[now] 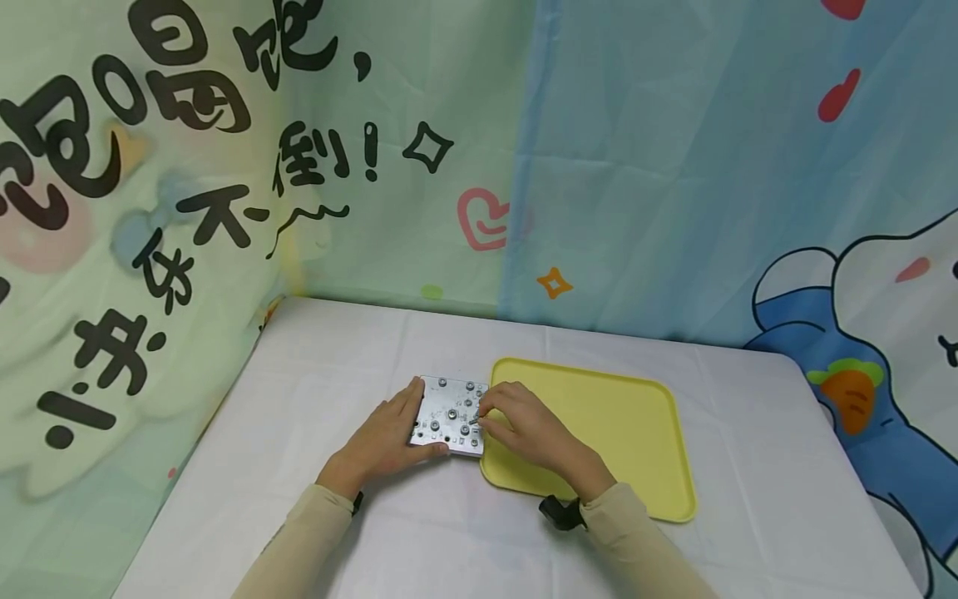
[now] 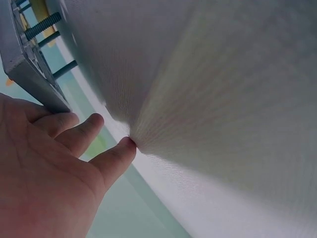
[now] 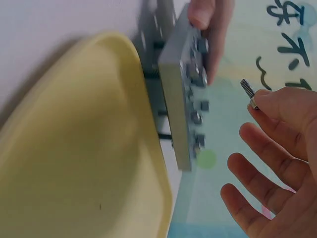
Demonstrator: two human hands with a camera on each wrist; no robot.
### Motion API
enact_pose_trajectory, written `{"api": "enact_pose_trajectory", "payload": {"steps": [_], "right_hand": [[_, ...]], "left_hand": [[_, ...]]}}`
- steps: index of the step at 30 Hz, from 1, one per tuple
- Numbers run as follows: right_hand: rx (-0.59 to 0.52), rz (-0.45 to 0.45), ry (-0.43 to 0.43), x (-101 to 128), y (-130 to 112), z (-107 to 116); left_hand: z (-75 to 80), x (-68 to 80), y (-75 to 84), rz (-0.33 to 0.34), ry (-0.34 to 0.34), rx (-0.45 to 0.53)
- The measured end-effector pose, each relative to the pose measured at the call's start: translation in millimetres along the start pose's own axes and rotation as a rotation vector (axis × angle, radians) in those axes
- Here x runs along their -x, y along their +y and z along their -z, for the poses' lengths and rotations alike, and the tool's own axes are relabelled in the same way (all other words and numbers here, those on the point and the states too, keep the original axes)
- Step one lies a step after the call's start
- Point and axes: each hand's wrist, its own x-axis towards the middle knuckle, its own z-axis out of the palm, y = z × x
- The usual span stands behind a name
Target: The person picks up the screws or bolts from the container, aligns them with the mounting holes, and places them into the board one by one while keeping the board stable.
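A square metal plate (image 1: 449,413) studded with bolts lies on the white table, just left of a yellow tray (image 1: 614,416). My left hand (image 1: 407,416) lies flat against the plate's left side, fingers straight; in the left wrist view the fingers (image 2: 64,121) touch the plate's edge (image 2: 25,64). My right hand (image 1: 485,416) hovers at the plate's right edge. In the right wrist view the right hand (image 3: 257,101) pinches a small threaded screw (image 3: 248,93) between thumb and fingertip, a little off the plate's face (image 3: 190,94). The left hand's fingertips (image 3: 203,15) show on the plate's far side.
The table (image 1: 337,358) wears a white cloth. The yellow tray's rim (image 3: 148,114) sits right beside the plate, and the right wrist rests over its near-left corner. Printed fabric backdrops (image 1: 224,166) close in the back and left sides.
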Motion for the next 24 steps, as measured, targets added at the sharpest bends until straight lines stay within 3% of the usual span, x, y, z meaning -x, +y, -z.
{"api": "enact_pose_trajectory", "payload": {"steps": [8, 24], "right_hand": [[0.103, 0.037, -0.064, -14.3, -7.4, -18.1], [0.23, 0.1, -0.096, -20.6, -15.4, -30.9]], "left_hand": [[0.5, 0.6, -0.2, -0.007, -0.002, -0.01], [-2.4, -0.9, -3.8, -0.007, 0.0, -0.012]]}}
